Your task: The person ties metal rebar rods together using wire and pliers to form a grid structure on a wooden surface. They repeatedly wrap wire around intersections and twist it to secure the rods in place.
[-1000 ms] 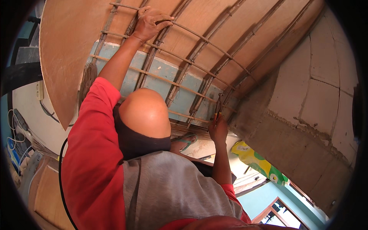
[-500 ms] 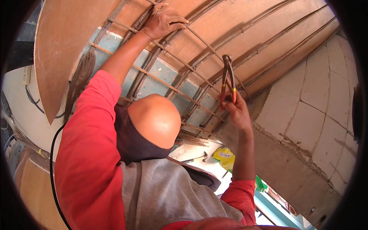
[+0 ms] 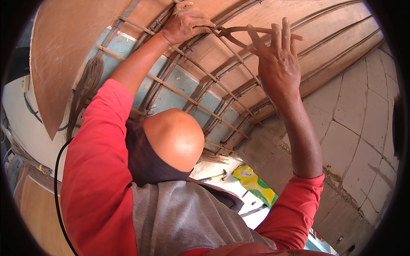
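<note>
My right hand (image 3: 279, 68) holds a pair of pincers (image 3: 233, 30) sideways by its spread handles, several fingers stretched out along them. The pincers' jaws are at a crossing of the steel bars, right beside my left fingertips. My left hand (image 3: 188, 24) lies over the rebar grid (image 3: 213, 79), fingers closed together at that same crossing; whatever they pinch is too small to make out. The ribbed bars curve over brown wooden panels (image 3: 239, 42) and a pale blue surface (image 3: 168, 79).
A bundle of thin wire (image 3: 90, 74) hangs left of my left arm. Below the grid lie a hammer (image 3: 215, 176) and a yellow-green bag (image 3: 252, 183). Pale block masonry (image 3: 346, 132) rises at right. My bare knee (image 3: 175, 138) is between my arms. A black cable (image 3: 57, 183) runs down the left.
My right hand has moved up with the pincers, which have turned from upright to sideways. Their handles have spread and the jaws have come to the bar crossing. My left hand has barely moved.
</note>
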The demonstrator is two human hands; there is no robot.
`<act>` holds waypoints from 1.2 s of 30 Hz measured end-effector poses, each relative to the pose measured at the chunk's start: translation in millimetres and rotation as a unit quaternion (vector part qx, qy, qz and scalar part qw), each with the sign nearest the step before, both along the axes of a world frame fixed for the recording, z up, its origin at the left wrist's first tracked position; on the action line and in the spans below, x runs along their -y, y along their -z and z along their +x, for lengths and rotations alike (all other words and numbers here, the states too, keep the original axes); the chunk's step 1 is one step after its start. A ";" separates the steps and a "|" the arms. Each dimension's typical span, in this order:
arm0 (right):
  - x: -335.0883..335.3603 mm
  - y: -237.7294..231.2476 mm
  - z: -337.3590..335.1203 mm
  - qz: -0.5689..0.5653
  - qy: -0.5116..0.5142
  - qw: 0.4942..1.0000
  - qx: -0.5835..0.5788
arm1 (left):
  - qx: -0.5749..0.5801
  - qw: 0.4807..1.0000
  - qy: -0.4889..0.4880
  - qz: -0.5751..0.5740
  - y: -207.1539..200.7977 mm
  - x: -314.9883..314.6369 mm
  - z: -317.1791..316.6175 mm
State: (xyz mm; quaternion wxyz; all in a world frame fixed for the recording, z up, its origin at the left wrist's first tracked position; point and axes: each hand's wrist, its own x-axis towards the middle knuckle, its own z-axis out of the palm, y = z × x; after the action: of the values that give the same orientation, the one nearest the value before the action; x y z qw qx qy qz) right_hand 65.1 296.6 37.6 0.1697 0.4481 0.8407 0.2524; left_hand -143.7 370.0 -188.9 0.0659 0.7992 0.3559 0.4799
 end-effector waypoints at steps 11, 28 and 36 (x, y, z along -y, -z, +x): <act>-10.5 -7.3 -31.5 -0.015 -0.013 0.996 0.088 | 0.062 0.997 0.036 -0.027 12.1 -6.2 2.8; -16.9 3.5 -22.6 0.035 -0.063 0.992 0.099 | 0.021 0.999 0.013 0.025 -2.5 -1.4 -0.2; -16.4 -0.7 -26.3 0.018 -0.088 0.995 0.051 | 0.015 1.000 0.013 0.020 1.1 -2.5 -0.5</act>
State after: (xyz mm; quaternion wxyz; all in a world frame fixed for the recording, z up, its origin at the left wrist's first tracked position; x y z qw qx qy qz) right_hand 38.8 313.1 38.2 0.1812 0.3616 0.8626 0.3037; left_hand -144.2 372.5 -189.9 0.0614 0.7974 0.3349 0.4982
